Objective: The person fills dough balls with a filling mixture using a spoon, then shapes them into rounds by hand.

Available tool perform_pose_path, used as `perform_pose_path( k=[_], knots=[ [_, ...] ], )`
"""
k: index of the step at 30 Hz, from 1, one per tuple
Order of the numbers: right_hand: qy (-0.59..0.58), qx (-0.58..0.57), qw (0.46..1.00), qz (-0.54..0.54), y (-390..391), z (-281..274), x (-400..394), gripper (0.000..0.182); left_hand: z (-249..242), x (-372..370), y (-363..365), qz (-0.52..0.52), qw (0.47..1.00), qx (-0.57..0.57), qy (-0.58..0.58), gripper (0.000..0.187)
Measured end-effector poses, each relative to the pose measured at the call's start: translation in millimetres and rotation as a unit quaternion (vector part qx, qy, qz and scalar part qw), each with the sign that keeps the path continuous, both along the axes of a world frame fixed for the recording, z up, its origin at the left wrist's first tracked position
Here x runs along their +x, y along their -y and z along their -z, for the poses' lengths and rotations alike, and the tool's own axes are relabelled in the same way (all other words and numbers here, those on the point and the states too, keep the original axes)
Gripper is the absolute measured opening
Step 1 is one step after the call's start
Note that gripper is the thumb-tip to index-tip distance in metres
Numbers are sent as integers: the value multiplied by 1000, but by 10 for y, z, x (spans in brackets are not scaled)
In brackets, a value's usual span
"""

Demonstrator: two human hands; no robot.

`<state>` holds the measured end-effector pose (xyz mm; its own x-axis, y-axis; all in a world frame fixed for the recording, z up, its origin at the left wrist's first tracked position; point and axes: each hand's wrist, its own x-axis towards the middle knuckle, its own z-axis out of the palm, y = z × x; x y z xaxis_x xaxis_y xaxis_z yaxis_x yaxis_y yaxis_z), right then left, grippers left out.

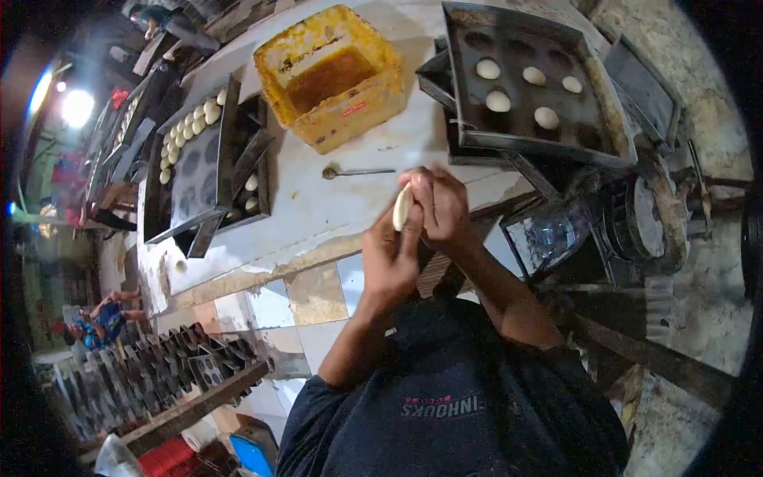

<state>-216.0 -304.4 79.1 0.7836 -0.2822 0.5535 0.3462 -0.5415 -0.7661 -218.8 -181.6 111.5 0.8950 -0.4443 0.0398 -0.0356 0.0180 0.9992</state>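
Observation:
A flattened piece of pale dough (403,208) is held up in front of my chest, above the table's near edge. My left hand (389,258) grips it between thumb and fingers from below and the left. My right hand (439,208) is closed at its upper right edge, with fingers pressed against it; the palm side is hidden. Just beyond the hands a small spoon (358,172) lies on the white table (318,215). Behind it stands a yellow, smeared container (350,119) with an orange-brown filling (330,78) inside.
At the right a dark metal tray (548,145) carries several round dough balls (498,101) in its hollows, stacked over others. Another tray (191,219) with rows of dough stands at the left. A rack of moulds (151,381) is lower left. People (111,318) are in the background.

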Motion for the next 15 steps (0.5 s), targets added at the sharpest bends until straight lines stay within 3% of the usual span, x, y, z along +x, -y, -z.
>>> perform_pose_path(
  k=[1,3,5,7,8,9,11,12,13,14,15],
  knots=[
    [-2,3,1000,-7,-16,79,88,33,2,52,-108,-16,992,-19,-125,34],
    [-15,6,1000,6,-80,180,292,35,113,202,-268,-84,924,-198,-317,31],
    [-36,-12,999,2,-303,235,427,37,491,280,-459,-126,931,-178,-292,33],
    [-91,18,983,-159,-522,377,640,36,722,426,-740,-44,931,-164,-323,37],
    [-137,117,958,-221,-569,491,811,33,725,539,-879,-99,909,-197,-354,43],
    [-142,116,957,-225,-592,704,1038,33,708,693,-967,-99,891,-263,-356,47],
    [-232,-40,961,-145,-586,1201,1429,26,769,975,-1282,-80,892,-266,-356,41],
    [-235,-46,960,-147,-552,1325,1520,26,737,1086,-1402,-86,894,-264,-351,42],
    [-240,-243,935,-97,-481,1423,1590,26,675,1202,-1510,-91,897,-262,-345,44],
    [-234,-430,871,-42,-411,1508,1665,28,630,1344,-1600,-84,904,-253,-335,44],
    [-234,-436,868,-41,-378,1646,1680,28,632,1466,-1672,-82,902,-259,-336,44]
  ],
)
